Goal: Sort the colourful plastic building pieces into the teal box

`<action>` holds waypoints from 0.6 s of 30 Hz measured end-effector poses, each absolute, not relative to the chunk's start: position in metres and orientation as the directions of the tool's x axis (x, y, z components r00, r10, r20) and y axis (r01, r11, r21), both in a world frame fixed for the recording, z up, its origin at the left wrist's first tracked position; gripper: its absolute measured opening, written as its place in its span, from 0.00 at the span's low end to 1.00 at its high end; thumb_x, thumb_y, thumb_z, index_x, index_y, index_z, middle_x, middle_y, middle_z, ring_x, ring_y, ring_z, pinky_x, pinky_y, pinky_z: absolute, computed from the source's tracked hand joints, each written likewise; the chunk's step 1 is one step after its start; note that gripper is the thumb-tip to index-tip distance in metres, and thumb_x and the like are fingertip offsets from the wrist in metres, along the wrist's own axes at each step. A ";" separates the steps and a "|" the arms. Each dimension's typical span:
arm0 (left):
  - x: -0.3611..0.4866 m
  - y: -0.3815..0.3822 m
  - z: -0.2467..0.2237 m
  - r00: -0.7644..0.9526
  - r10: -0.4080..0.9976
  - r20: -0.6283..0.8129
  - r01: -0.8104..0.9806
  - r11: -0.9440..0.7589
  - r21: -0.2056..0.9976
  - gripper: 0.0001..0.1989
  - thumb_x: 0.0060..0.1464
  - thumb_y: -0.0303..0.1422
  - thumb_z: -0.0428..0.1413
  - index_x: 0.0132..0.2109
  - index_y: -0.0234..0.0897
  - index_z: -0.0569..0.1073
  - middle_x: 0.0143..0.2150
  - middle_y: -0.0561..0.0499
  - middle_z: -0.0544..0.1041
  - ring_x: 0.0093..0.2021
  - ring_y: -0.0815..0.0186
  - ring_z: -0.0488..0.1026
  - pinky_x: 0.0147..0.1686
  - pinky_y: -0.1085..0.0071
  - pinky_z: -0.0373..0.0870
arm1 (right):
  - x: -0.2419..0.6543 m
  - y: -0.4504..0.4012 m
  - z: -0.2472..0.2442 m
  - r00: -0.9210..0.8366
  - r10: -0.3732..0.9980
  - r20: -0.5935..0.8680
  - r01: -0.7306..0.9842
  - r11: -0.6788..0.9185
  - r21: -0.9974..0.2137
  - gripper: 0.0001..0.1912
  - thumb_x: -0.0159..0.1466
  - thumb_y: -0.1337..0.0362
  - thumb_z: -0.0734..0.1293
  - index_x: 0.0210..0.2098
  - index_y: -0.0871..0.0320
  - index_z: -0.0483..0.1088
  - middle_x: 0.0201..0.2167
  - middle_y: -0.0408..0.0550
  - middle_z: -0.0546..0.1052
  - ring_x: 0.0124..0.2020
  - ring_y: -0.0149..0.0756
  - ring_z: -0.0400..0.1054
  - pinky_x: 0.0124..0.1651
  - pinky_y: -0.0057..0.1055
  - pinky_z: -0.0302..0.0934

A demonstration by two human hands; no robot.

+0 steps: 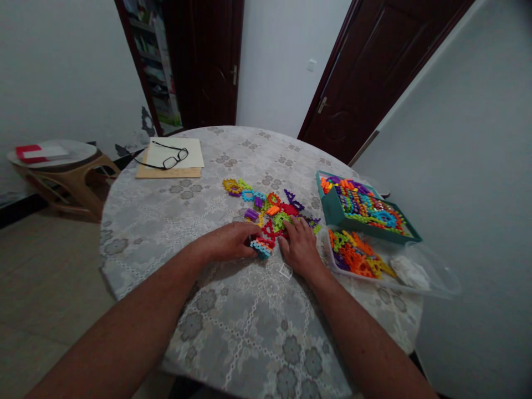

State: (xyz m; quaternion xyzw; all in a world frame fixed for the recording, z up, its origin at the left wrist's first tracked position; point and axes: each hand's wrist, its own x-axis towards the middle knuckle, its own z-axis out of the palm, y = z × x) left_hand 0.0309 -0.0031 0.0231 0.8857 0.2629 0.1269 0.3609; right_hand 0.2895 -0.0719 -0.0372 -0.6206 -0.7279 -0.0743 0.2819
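In the head view, the left hand (236, 241) pinches one end of a small stack of bumpy plastic strips (262, 247) between thumb and fingers. The stack is in the middle of the round table (245, 310), at the near side of a messy toy pile (276, 213). Its strips lie close together, with red and orange on top and light blue and teal at the bottom. The right hand (300, 246) has its fingers a bit spread and bent, touching the pile.

Near the table's right edge is a teal box (332, 209), full of bumpy strips and shapes in green, orange, red, blue and purple. Another teal box (318, 184) sits just behind it, with orange and purple pieces inside. On the near side is a see-through tub (361, 276) with orange, yellow, green and purple pieces, and something white and crumpled (409, 271) at its right end.
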 end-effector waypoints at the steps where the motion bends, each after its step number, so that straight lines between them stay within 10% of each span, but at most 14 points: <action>1: 0.031 -0.004 0.024 0.830 0.557 0.031 0.375 -0.598 0.708 0.10 0.56 0.29 0.63 0.46 0.43 0.78 0.42 0.52 0.79 0.41 0.62 0.71 0.45 0.67 0.62 | 0.289 -0.072 -0.038 -0.070 0.866 0.494 0.946 0.215 -0.242 0.18 0.72 0.60 0.69 0.60 0.56 0.71 0.67 0.63 0.70 0.71 0.60 0.57 0.71 0.63 0.53; 10: 0.031 -0.006 0.027 0.807 0.589 -0.030 0.450 -0.583 0.676 0.10 0.55 0.30 0.62 0.45 0.42 0.77 0.40 0.52 0.79 0.40 0.62 0.71 0.42 0.67 0.61 | 0.291 -0.080 -0.024 -0.064 0.848 0.526 0.949 0.215 -0.231 0.07 0.74 0.61 0.67 0.49 0.56 0.72 0.58 0.61 0.77 0.61 0.54 0.68 0.68 0.55 0.58; 18: 0.030 -0.005 0.029 0.782 0.619 -0.076 0.497 -0.546 0.674 0.16 0.54 0.33 0.64 0.50 0.41 0.76 0.43 0.51 0.81 0.40 0.62 0.73 0.40 0.67 0.62 | 0.275 -0.098 -0.008 -0.046 0.878 0.477 0.788 0.326 -0.523 0.13 0.79 0.58 0.57 0.51 0.54 0.71 0.49 0.53 0.81 0.49 0.43 0.77 0.52 0.37 0.68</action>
